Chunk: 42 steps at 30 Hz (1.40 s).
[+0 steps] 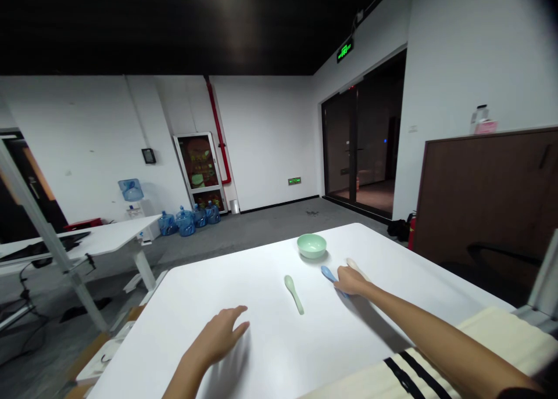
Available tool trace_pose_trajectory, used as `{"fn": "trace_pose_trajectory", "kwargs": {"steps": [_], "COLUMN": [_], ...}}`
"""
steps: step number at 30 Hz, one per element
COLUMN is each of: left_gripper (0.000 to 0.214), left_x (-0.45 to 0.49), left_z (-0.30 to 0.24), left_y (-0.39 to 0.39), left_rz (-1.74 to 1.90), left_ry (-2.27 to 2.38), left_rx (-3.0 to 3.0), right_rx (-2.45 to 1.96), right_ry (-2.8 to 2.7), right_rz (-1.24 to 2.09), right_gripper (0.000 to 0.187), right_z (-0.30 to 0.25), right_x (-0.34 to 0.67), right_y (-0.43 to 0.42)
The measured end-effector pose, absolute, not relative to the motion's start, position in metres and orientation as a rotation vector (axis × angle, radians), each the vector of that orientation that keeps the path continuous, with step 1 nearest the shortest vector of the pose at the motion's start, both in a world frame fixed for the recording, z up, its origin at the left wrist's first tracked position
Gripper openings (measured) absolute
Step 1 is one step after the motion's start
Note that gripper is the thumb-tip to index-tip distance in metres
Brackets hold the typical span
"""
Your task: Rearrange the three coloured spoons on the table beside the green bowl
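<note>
My right hand (pixel 351 281) is closed on the handle of a blue spoon (pixel 328 273) that lies on the white table (pixel 261 358); its fingertips are partly hidden. Just beyond that hand is a cream spoon (pixel 355 264), partly covered by it. A pale green spoon (pixel 294 296) rests to the left, between my two hands. Farther back, a mint green bowl (pixel 311 246) stands upright near the table's far edge. My left hand (pixel 222 333) hovers over the left part of the table, thumb and fingers apart, holding nothing.
Cream cloth with black stripes (pixel 407 376) lies along the near right side. Another white desk (pixel 126 234) with a metal post stands at left. Blue water bottles (pixel 186 223) are on the floor behind, and a brown cabinet (pixel 483 201) is at right.
</note>
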<state>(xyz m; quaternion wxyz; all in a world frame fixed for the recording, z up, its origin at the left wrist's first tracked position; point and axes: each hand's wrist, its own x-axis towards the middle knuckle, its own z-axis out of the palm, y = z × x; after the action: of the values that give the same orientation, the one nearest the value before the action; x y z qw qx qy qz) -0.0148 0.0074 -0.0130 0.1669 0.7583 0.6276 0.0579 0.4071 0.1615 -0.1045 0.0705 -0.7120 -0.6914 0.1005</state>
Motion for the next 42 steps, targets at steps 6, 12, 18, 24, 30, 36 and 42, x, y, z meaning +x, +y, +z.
{"fn": "trace_pose_trajectory", "kwargs": {"steps": [6,12,18,24,30,36,42], "left_gripper": [0.060,0.059,0.057,0.057,0.057,0.057,0.058], "left_x": [-0.015,-0.015,-0.013,-0.011,-0.011,-0.012,-0.013], "left_z": [-0.014,-0.014,-0.010,-0.007,-0.007,-0.010,-0.011], "left_y": [0.009,0.009,0.005,0.003,0.004,0.006,0.006], "left_rz": [0.176,0.165,0.170,0.197,0.166,0.195,0.189], "left_ry": [1.780,1.789,1.788,1.778,1.786,1.778,1.779], "left_rx": [2.163,2.163,2.168,2.195,2.195,2.208,2.197], "right_rx": [-2.137,-2.124,-2.055,-1.722,-1.669,-1.693,-1.674], "right_ry": [-2.180,-2.185,-2.035,-2.095,-2.198,-2.259,-2.223], "right_rz": [0.295,0.162,0.110,0.143,0.172,0.235,0.256], "right_gripper": [0.025,0.038,0.051,0.061,0.074,0.078,0.074], "right_z": [-0.101,-0.078,-0.028,-0.014,-0.042,-0.047,-0.046], "right_x": [0.404,0.396,0.389,0.366,0.349,0.349,0.350], "right_y": [0.157,0.144,0.139,0.115,0.091,0.087,0.086]}}
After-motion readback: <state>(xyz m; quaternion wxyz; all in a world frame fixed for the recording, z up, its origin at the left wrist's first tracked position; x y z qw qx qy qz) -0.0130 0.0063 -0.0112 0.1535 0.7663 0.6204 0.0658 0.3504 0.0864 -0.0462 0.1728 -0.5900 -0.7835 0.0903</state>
